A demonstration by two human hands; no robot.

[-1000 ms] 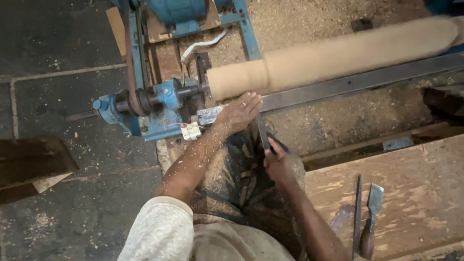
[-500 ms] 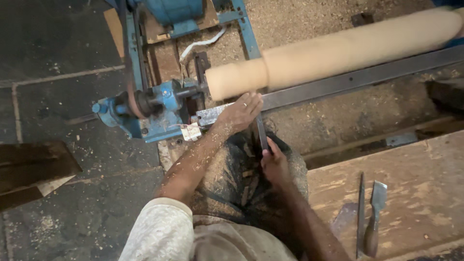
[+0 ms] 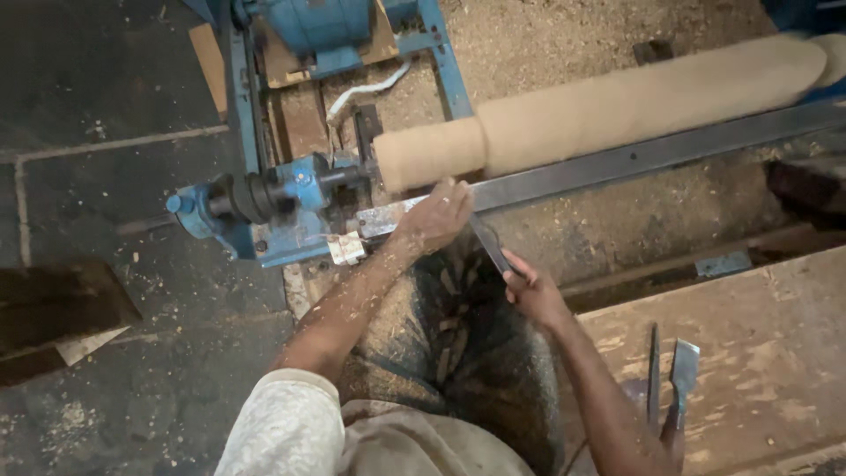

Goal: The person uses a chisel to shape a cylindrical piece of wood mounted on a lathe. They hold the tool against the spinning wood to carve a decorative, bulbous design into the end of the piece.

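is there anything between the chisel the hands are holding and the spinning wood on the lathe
Only the long metal tool rest lies between them. The left hand steadies the chisel on it beside the wooden cylinder, the right hand grips the handle end. Nothing else visible blocks it.

**A dusty wood shop floor**

The floor (image 3: 106, 176) is dark grey stone with thin cracks in it. Pale sawdust (image 3: 564, 44) lies thick at the top and in small bits all around. A dark wood block (image 3: 53, 308) sits on the left. A rough wooden bench (image 3: 775, 335) stands on the right. The light is soft and dim
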